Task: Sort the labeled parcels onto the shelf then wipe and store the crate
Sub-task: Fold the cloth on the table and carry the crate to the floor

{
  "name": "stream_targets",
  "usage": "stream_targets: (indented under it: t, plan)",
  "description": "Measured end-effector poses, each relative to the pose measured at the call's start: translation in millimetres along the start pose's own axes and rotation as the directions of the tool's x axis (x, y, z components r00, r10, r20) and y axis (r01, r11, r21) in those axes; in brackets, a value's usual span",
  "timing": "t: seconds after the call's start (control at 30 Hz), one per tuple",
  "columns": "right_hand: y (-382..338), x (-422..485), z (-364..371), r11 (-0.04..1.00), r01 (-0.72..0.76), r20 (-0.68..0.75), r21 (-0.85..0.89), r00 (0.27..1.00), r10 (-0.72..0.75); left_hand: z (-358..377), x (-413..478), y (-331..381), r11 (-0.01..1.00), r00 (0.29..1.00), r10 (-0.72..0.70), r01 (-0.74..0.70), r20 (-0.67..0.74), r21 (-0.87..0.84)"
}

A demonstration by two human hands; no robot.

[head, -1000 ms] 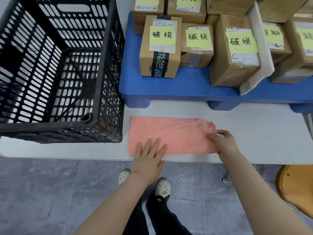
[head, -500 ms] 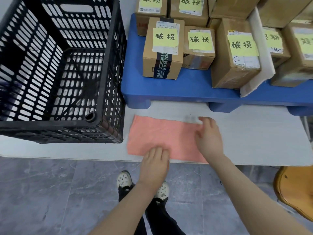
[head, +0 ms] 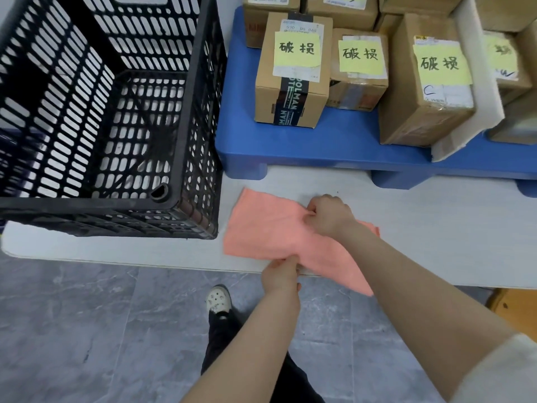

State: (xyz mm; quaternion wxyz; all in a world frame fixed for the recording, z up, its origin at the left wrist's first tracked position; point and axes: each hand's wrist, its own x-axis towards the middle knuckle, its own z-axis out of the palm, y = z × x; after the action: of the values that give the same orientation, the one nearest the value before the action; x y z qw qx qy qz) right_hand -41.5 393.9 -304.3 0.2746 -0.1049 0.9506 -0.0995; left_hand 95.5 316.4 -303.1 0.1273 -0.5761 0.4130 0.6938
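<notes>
Grey marbled floor point(head: 87, 330), white shoe point(head: 218, 299), orange wooden stool point(head: 517, 306) at right edge.

Both forearms are extending forward, 2 bare limbs converging. The left hand point(head: 280, 276) is pinching the near edge of the pink cloth point(head: 261, 228). The right hand point(head: 329, 218), fingers curled, is gripping its middle.

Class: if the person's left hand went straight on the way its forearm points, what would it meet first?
Probably the right hand, which grips the pink cloth further in. The left hand pinches the cloth's near edge and points across it toward that hand; heights are hard to judge.
</notes>
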Motion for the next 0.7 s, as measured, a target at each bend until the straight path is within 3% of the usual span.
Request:
stream_targets:
  t: [0.1, 0.2, 0.27, 0.37, 0.5, 0.63, 0.7]
  plan:
    - [3, -20, -24, 0.933, 0.005, -0.019, 0.359, 1.000, 0.001, -12, -23, 22, 0.962, 0.962, 0.270, -0.268, -0.028, 0.049]
    - [6, -47, -54, 0.660, -0.037, 0.029, 0.750, 0.999, 0.024, -31, -47, 53, 0.917, 0.915, 0.398, -0.395, 0.062, -0.058]
    - [7, -60, -67, 0.482, -0.009, 0.003, 0.876, 1.000, 0.012, -42, -62, 78, 0.853, 0.850, 0.522, -0.521, 0.077, -0.029]
    - [3, -72, -83, 0.402, 0.095, -0.104, 0.911, 0.995, 0.001, -48, -74, 116, 0.689, 0.706, 0.689, -0.708, 0.161, 0.156]
    - [-5, -83, -108, 0.546, 0.192, -0.202, 0.816, 0.978, -0.043, -43, -73, 148, 0.383, 0.568, 0.754, -0.788, 0.330, 0.482]
    - [-12, -90, -126, 0.822, 0.230, -0.297, 0.521, 0.952, -0.078, -42, -71, 165, -0.102, 0.347, 0.806, -0.717, 0.480, 0.690]
    - [-16, -89, -126, 0.886, 0.246, -0.364, 0.393, 0.927, -0.096, -41, -68, 173, -0.180, 0.287, 0.814, -0.702, 0.505, 0.689]
